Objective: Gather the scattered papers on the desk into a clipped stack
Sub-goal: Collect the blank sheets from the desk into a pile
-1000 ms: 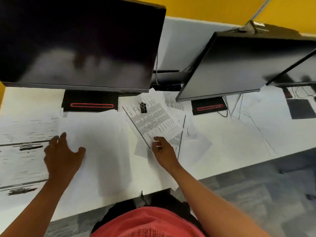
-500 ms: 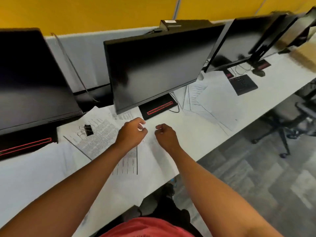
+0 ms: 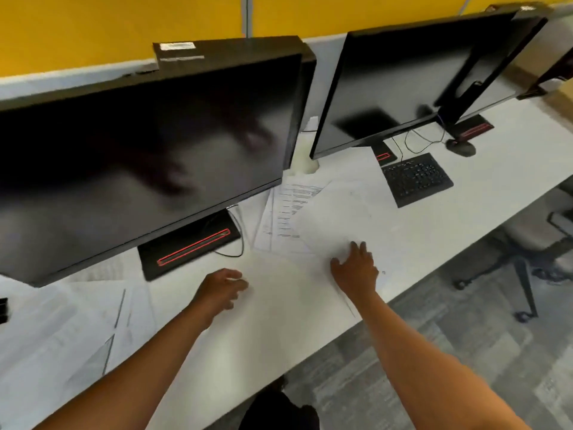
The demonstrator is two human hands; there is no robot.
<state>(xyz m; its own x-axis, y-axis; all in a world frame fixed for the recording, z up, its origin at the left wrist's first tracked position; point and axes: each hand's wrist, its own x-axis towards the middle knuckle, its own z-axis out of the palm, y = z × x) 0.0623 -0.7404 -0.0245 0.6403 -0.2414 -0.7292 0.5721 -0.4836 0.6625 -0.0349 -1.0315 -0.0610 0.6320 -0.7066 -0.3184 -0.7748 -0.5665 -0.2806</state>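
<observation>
Loose white papers lie across the white desk (image 3: 434, 231). A blank sheet (image 3: 335, 218) lies tilted between the two monitors, over a printed sheet (image 3: 293, 209) with lines of text. My right hand (image 3: 355, 268) rests flat on the near corner of the blank sheet, fingers spread. My left hand (image 3: 221, 288) hovers just above another plain sheet (image 3: 273, 308) near the desk's front, fingers loosely curled, holding nothing. More papers (image 3: 62, 336) spread at the near left. No clip shows in this view.
Two dark monitors (image 3: 148, 144) (image 3: 412, 79) stand at the back on black bases with red stripes (image 3: 192, 246). A black keyboard (image 3: 415, 178) and mouse (image 3: 462, 147) lie at the right. An office chair (image 3: 527, 252) stands beyond the desk edge.
My view has swung right along the desk, and the clipped printed stack has left it. Both hands have moved right; the right hand has opened and landed on the blank sheet.
</observation>
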